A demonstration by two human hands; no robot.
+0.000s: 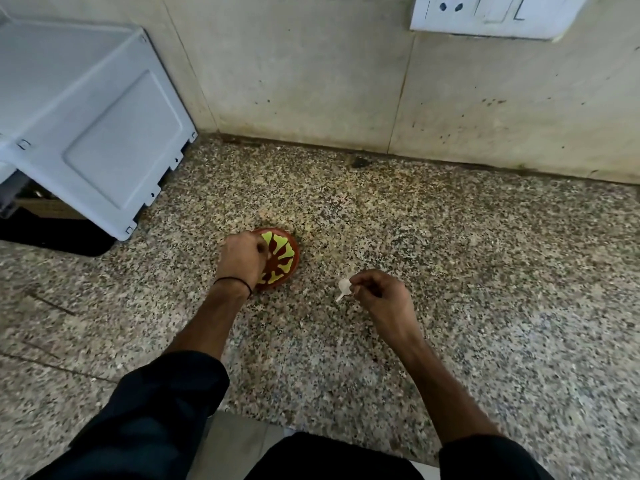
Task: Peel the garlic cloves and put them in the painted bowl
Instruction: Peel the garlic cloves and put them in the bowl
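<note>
The painted bowl (pixel 282 258), red-brown clay with yellow-green leaf shapes, stands on the speckled stone counter (pixel 450 254). My left hand (pixel 242 259) hovers over the bowl's left rim with its fingers curled; whether it holds a clove is hidden. To the right of the bowl, my right hand (pixel 377 292) pinches a pale piece of garlic skin with a thin stalk (pixel 344 287), just above the counter. No loose cloves show on the counter.
A grey-white appliance (pixel 90 133) stands at the back left, close to the bowl. The tiled wall (pixel 346 81) runs behind, with a white socket plate (pixel 491 15) at the top right. The counter's front edge lies near my body.
</note>
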